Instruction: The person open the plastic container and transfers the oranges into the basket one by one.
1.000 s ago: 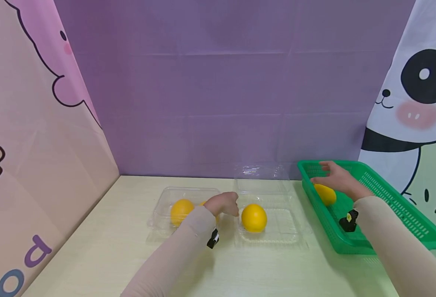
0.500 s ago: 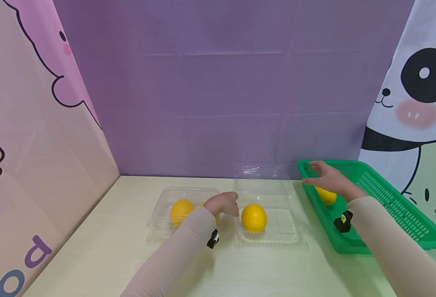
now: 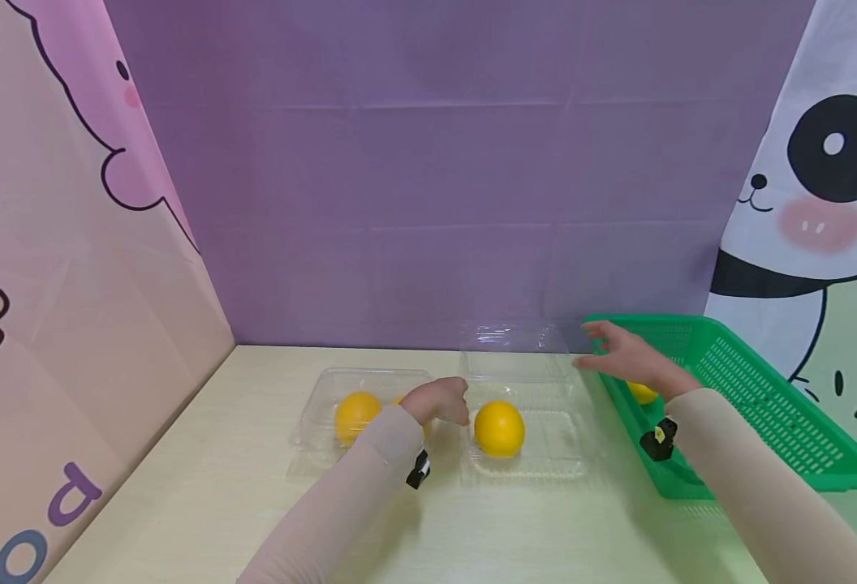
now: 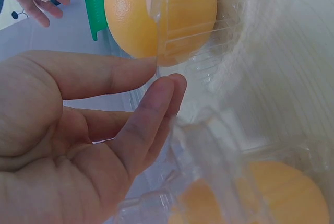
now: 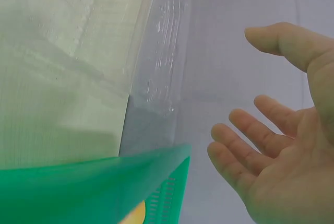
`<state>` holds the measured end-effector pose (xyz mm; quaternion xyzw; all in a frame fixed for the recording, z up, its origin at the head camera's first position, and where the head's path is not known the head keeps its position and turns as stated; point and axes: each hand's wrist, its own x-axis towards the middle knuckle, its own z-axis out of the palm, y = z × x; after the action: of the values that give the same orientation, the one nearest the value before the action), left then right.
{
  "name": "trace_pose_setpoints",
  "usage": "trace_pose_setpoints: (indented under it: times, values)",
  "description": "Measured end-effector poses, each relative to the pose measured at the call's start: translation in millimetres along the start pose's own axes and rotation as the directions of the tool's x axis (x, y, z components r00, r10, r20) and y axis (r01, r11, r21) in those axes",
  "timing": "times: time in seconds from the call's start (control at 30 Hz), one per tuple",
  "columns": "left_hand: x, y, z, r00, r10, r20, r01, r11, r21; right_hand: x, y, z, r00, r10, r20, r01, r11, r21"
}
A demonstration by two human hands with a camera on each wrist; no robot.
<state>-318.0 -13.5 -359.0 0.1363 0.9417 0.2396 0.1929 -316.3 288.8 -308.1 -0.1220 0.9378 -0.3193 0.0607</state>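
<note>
My left hand (image 3: 439,400) pinches the near-left edge of an open clear plastic clamshell box (image 3: 553,442) between thumb and fingertips, as the left wrist view shows. One orange (image 3: 499,429) sits in the left part of that box, its lid (image 3: 516,357) raised at the back. To the left is a second clear clamshell box (image 3: 381,380) with two oranges (image 3: 358,418) inside, one partly behind my left hand. Fingers spread and holding nothing, my right hand (image 3: 629,357) hovers over the left rim of a green basket (image 3: 786,397). Partly hidden under that wrist, a yellow fruit (image 3: 642,393) lies in the basket.
The light wooden table (image 3: 202,487) backs onto a purple cloth wall (image 3: 399,203). Printed cartoon panels stand at left and right. The basket reaches along the table's right side.
My right hand has moved left from above the fruit in the basket to its left rim, fingers still spread. The left hand, the boxes and the oranges have stayed put.
</note>
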Motion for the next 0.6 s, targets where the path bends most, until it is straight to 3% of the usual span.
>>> trace_pose_setpoints:
  times: [0.6]
  values:
    - [-0.6,0.9,-0.1,1.000,-0.016,-0.005,0.016,1.000,-0.011,5,-15,22,0.996,-0.046,0.078,0.043,0.998,0.040]
